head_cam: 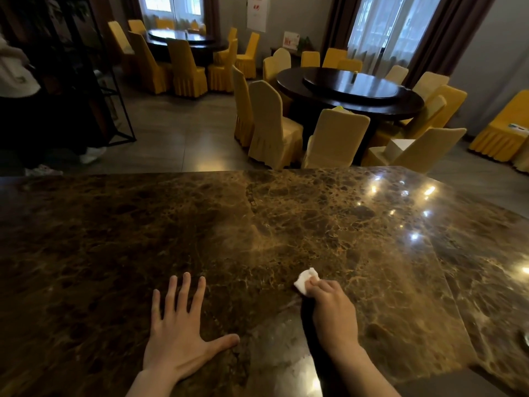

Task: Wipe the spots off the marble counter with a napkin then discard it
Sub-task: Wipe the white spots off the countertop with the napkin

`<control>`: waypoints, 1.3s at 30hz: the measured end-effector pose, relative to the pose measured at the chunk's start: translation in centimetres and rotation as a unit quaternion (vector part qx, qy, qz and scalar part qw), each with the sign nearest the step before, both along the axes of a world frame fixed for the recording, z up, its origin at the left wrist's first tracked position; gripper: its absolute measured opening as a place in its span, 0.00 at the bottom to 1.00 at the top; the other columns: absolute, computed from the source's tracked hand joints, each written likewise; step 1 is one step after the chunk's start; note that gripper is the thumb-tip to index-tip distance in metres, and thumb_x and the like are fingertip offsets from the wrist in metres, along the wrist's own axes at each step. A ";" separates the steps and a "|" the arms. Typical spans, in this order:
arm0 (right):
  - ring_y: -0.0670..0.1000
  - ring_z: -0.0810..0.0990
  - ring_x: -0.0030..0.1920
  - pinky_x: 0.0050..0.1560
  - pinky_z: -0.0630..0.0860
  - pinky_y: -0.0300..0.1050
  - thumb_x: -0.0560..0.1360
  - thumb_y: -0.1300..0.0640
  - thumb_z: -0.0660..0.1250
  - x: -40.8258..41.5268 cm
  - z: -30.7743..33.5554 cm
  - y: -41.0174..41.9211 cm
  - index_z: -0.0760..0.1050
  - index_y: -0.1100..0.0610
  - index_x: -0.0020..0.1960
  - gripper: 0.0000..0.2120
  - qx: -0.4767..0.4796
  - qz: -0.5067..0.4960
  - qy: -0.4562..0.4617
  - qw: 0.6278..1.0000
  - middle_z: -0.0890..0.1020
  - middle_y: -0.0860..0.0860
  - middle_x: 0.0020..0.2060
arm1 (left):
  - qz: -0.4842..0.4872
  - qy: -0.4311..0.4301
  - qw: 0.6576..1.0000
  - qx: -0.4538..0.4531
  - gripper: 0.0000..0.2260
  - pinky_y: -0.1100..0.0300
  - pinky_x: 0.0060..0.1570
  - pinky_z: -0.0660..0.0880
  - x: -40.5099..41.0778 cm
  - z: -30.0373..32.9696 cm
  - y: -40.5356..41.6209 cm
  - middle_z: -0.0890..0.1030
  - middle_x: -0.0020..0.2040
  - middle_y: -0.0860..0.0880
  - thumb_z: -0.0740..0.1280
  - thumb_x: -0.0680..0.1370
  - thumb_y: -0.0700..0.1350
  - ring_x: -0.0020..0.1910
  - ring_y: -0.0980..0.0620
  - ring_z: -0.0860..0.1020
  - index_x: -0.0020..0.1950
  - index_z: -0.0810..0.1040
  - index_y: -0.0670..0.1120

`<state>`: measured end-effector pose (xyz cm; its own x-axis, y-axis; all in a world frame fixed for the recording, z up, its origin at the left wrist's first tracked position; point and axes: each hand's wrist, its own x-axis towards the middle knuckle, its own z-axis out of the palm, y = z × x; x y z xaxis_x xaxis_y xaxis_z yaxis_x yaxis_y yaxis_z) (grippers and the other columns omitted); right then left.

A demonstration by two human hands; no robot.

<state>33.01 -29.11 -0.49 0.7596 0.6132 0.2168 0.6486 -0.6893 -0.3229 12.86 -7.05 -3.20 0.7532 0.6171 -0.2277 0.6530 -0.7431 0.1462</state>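
Observation:
A brown veined marble counter [286, 224] fills the lower half of the view. My right hand [333, 313] is closed around a crumpled white napkin [305, 280] and presses it onto the marble near the front middle. The napkin sticks out beyond my fingertips. My left hand [179, 330] lies flat on the counter to the left, palm down, fingers spread, holding nothing. No distinct spots stand out against the marble pattern.
Beyond the counter's far edge stand a dark round table [349, 90] ringed by yellow-covered chairs [272, 124]. A second table [183, 38] is at the back left. A person [17, 78] stands at far left by a black metal rack [114, 90].

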 end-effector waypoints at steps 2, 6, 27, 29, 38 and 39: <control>0.54 0.78 0.59 0.44 0.81 0.49 0.74 0.61 0.73 -0.9 -0.1 1.4 0.83 0.55 0.57 0.12 -0.034 -0.029 -0.004 0.999 0.83 0.50 0.56 | 0.000 0.002 1.000 -0.001 0.62 0.36 0.80 0.28 -0.1 0.0 0.1 0.23 0.80 0.49 0.40 0.57 0.92 0.77 0.46 0.20 0.78 0.23 0.56; 0.52 0.82 0.52 0.38 0.81 0.42 0.62 0.57 0.82 -6.6 -0.5 4.2 0.84 0.53 0.48 0.16 -0.026 0.091 0.021 0.995 0.85 0.49 0.49 | 0.003 -0.005 1.000 0.000 0.63 0.36 0.80 0.30 0.0 -0.1 0.0 0.26 0.82 0.49 0.40 0.56 0.92 0.79 0.46 0.23 0.79 0.25 0.56; 0.50 0.76 0.44 0.35 0.75 0.43 0.69 0.55 0.77 -3.4 -0.1 1.9 0.83 0.49 0.44 0.05 0.001 0.129 -0.014 0.992 0.84 0.43 0.41 | 0.006 -0.008 1.000 -0.002 0.63 0.36 0.80 0.29 0.1 0.1 -0.1 0.26 0.82 0.49 0.40 0.56 0.92 0.80 0.45 0.24 0.79 0.26 0.56; 0.53 0.77 0.45 0.35 0.75 0.47 0.71 0.61 0.76 0.1 0.4 0.7 0.85 0.52 0.43 0.04 0.007 0.009 -0.015 1.000 0.84 0.47 0.39 | 0.005 -0.009 1.000 0.001 0.63 0.36 0.80 0.29 0.0 0.2 -0.1 0.25 0.81 0.49 0.40 0.56 0.92 0.79 0.46 0.23 0.79 0.25 0.56; 0.52 0.79 0.51 0.44 0.81 0.44 0.67 0.58 0.77 -6.6 -0.8 4.4 0.82 0.52 0.47 0.10 0.010 0.166 -0.016 0.986 0.84 0.48 0.49 | 0.006 0.007 1.000 0.007 0.62 0.36 0.81 0.31 0.2 -0.4 0.2 0.25 0.81 0.49 0.38 0.56 0.92 0.79 0.45 0.23 0.78 0.24 0.57; 0.51 0.79 0.51 0.43 0.81 0.43 0.67 0.57 0.77 -6.2 -0.6 3.8 0.82 0.51 0.47 0.10 0.009 0.187 -0.026 0.982 0.84 0.46 0.49 | 0.008 0.005 1.000 0.007 0.62 0.35 0.81 0.31 0.2 -0.4 0.2 0.25 0.82 0.49 0.38 0.56 0.92 0.79 0.45 0.23 0.79 0.24 0.57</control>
